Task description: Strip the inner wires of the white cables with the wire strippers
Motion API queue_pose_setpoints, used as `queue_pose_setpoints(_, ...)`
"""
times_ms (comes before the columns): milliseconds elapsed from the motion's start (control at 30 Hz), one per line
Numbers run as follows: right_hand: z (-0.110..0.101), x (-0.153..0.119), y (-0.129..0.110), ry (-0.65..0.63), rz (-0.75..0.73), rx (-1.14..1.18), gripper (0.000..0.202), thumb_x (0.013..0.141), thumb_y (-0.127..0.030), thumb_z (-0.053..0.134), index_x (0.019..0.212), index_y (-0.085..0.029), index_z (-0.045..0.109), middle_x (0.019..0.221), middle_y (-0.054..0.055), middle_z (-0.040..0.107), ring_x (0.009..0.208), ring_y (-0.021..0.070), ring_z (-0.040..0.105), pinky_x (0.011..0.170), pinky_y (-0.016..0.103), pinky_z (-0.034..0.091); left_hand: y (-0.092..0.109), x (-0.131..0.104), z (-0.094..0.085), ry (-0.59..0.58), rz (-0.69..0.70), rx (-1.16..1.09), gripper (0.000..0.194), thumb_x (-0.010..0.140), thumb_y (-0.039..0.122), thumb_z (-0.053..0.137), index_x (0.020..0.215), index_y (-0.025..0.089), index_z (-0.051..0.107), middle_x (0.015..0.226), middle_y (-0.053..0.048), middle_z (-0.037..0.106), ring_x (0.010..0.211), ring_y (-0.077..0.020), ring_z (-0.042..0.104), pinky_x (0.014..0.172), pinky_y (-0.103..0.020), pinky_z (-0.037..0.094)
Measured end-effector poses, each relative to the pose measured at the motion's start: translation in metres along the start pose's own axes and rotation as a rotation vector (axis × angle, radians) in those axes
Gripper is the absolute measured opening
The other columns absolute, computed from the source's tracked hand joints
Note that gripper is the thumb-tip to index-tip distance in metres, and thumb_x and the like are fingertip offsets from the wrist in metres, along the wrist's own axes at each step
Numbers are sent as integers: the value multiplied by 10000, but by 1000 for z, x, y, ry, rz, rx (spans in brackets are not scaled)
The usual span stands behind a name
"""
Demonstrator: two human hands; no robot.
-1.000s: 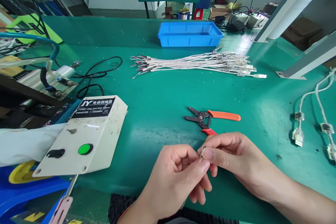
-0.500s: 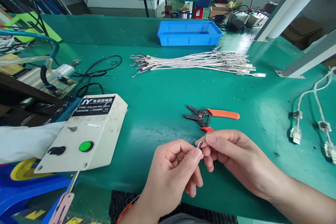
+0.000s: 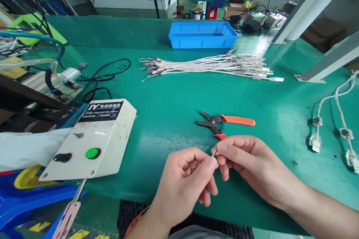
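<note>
Pinched the thin wire end point(image 3: 214, 153) between both hands, above the table point(image 3: 157, 119) — left hand point(image 3: 185, 185) clamped at its base, right hand point(image 3: 252, 162) at its tip. Seemed light, pliable, easily bent; suited a hold near the base. Compared with the earlier frame, showed narrower — less fanned.

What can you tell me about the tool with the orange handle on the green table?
It is a plier-like hand tool lying on the green table. Its dark, metallic-looking jaws are spread open towards the left of the picture, with notches along their edges. A coiled spring sits by the pivot. The smooth orange upper handle points right; the redder lower handle is partly hidden by the right hand. I can't tell whether the hand touches it.
</note>
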State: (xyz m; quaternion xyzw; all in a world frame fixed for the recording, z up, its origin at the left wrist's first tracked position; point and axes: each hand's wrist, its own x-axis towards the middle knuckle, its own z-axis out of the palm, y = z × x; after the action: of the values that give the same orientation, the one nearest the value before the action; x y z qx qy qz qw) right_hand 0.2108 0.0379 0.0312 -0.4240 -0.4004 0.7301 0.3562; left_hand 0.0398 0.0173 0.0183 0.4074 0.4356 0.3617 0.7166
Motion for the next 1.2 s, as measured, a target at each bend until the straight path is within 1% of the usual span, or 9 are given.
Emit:
queue_pose_setpoints(333,-1,0,-1,4,-4,-10,286,870,-414,677,786,-143,715,655,28,629,592,101,553,621,238,449,1,1,2,2,-18,13,342,894,451,591,761,137,611,546,-14,613,370,-67,484,378,-168,358)
queue_pose_setpoints(667,0,0,-1,-1,15,-7,290,862,-417,686,767,-143,676,659,24,613,603,103,553,624,242,444,0,0,1,1,13,15,334,902,429,583,734,141,605,552,-6,609,383,-65,492,386,-165,358)
queue_pose_setpoints(833,0,0,0,12,23,1,259,859,-392,694,779,-146,676,661,20,613,600,101,556,623,239,445,0,0,0,1,8,9,318,900,419,586,745,142,605,557,-8,614,388,-69,502,384,-164,359)
queue_pose_setpoints(967,0,0,-1,9,15,-1,277,861,-403,690,774,-141,681,655,21,614,594,97,560,616,232,448,-1,0,1,5,11,12,315,905,406,583,730,144,598,555,-8,614,388,-68,500,388,-166,364)
queue_pose_setpoints(1200,2,0,-3,-7,9,83,303,891,-413,650,796,-131,702,703,27,628,595,91,581,599,216,473,0,0,0,10,10,-1,308,901,412,586,748,145,605,554,-12,615,378,-70,492,380,-168,356)
